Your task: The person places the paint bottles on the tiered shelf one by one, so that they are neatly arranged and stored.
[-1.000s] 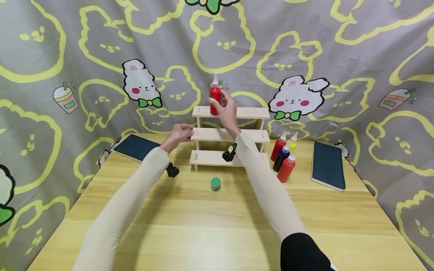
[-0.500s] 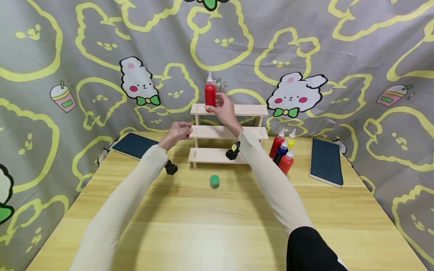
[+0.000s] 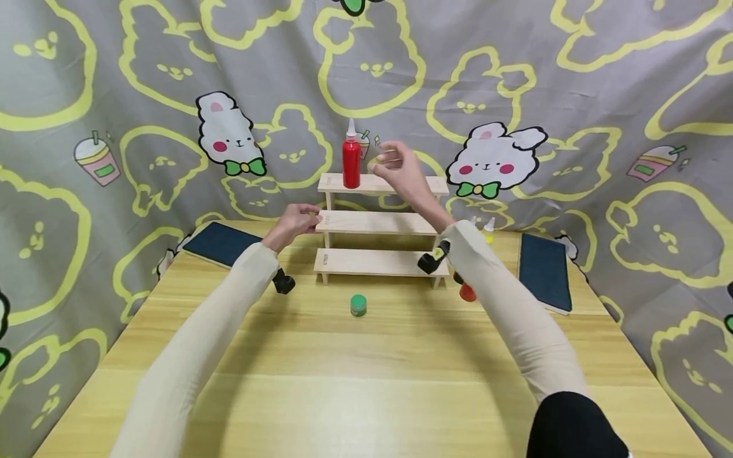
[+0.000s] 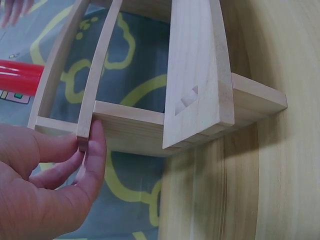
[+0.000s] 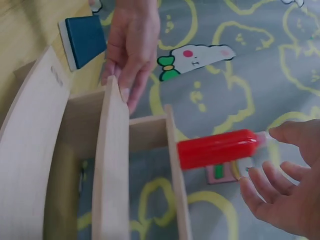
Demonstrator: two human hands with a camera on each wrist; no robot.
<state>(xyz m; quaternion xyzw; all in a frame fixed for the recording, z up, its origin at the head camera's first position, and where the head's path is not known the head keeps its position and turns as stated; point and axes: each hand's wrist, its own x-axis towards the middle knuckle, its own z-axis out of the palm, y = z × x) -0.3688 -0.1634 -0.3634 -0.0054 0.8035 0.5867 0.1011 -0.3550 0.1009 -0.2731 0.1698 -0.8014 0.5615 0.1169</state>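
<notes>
A red squeeze bottle (image 3: 352, 164) with a white pointed nozzle stands upright on the top tier of a three-tier wooden shelf (image 3: 375, 222), towards its left end. My right hand (image 3: 403, 169) is just right of the bottle, apart from it, its fingers loosely bent around nothing. In the right wrist view those fingers (image 5: 272, 187) show spread beside the bottle. My left hand (image 3: 294, 224) pinches the left end of the middle tier between thumb and fingers, seen closely in the left wrist view, where the thumb (image 4: 57, 146) lies on the board's edge.
A small green-lidded jar (image 3: 358, 306) stands in front of the shelf. Right of the shelf, a yellow bottle (image 3: 489, 231) and a red one (image 3: 467, 292) are partly hidden by my right sleeve. Dark notebooks lie at left (image 3: 220, 243) and right (image 3: 544, 272). A patterned curtain hangs behind.
My right hand has let go of the red bottle and drawn back to the right. The bottle now stands alone on the top tier; my left hand keeps its grip on the shelf.
</notes>
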